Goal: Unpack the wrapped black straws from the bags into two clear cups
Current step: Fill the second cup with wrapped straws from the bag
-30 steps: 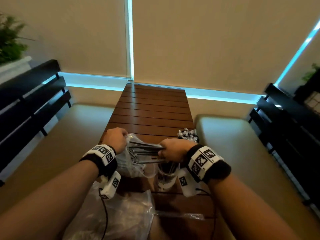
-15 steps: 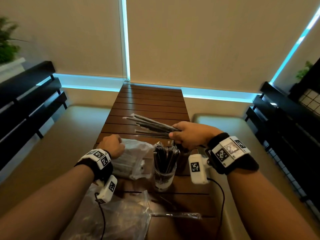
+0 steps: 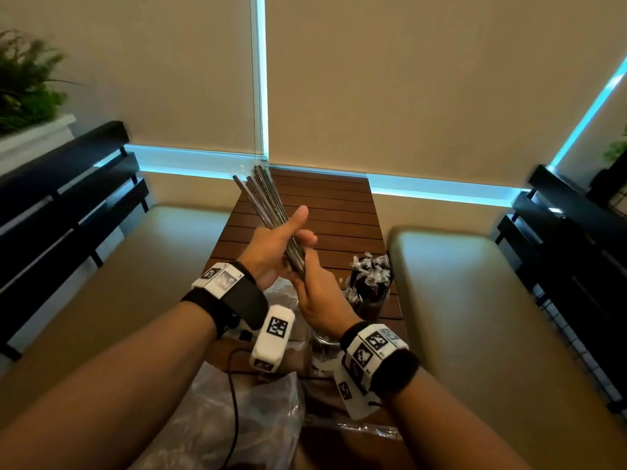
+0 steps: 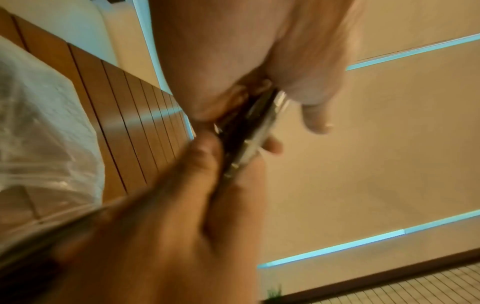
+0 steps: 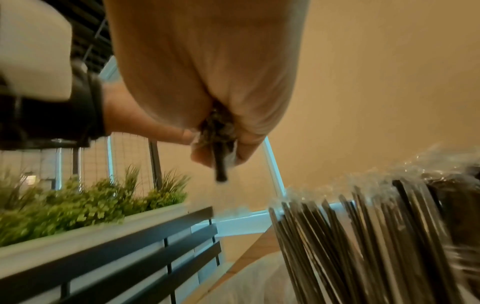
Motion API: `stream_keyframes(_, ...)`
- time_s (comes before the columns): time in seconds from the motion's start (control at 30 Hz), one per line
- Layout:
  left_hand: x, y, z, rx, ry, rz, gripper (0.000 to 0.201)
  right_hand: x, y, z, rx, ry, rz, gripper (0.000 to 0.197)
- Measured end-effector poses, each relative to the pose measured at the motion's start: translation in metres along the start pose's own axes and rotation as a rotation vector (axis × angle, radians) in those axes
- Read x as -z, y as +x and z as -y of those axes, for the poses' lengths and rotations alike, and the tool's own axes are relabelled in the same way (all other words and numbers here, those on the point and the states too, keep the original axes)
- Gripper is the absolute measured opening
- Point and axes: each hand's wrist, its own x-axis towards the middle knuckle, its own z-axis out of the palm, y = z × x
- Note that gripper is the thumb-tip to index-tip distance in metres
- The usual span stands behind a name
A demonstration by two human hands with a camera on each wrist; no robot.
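Note:
Above the wooden table [image 3: 325, 205], both hands hold one bundle of wrapped black straws [image 3: 268, 198], which slants up and away to the left. My left hand [image 3: 298, 232] grips its middle with the thumb raised. My right hand [image 3: 305, 273] grips its lower end; the straw ends [image 5: 221, 164] poke out below the right hand's fingers [image 5: 244, 152]. A clear cup [image 3: 369, 290] full of wrapped straws stands to the right. A second clear cup [image 3: 322, 347] sits under my right wrist, mostly hidden. The packed straws [image 5: 363, 246] fill the lower right of the right wrist view.
A crumpled clear plastic bag [image 3: 251, 418] lies at the table's near edge, and another bag [image 4: 39, 144] lies below my hands. One wrapped straw [image 3: 366, 430] lies loose near me. Beige bench cushions [image 3: 475, 300] and black railings [image 3: 68, 184] flank the table.
My right hand drew the bundle out of the bag and swung it from lying flat to pointing up and away. My left hand let go of the bag and took hold of the bundle.

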Motion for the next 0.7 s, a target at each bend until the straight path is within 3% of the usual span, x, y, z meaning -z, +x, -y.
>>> stream_keyframes(0.13,-0.004,0.007,0.008,-0.156,0.077,-0.252,0.027,-0.014,-0.01,-0.016,-0.047,-0.067,0.179,0.017)
stream_keyframes(0.27,0.01,0.004,0.009,-0.256,0.188,-0.298,0.031,-0.026,-0.027,-0.049,-0.26,-0.454,0.521,0.018)
stream_keyframes(0.33,0.015,0.001,0.012,-0.295,0.218,-0.302,0.033,-0.037,-0.037,-0.063,-0.289,-0.6,0.623,0.018)
stream_keyframes(0.5,0.024,-0.015,0.03,-0.397,0.376,-0.194,0.036,-0.076,-0.056,-0.095,-0.321,-0.682,0.632,0.027)
stream_keyframes(0.7,0.027,-0.03,0.049,-0.378,0.476,-0.163,0.04,-0.103,-0.082,-0.126,-0.433,-0.712,0.643,0.038)
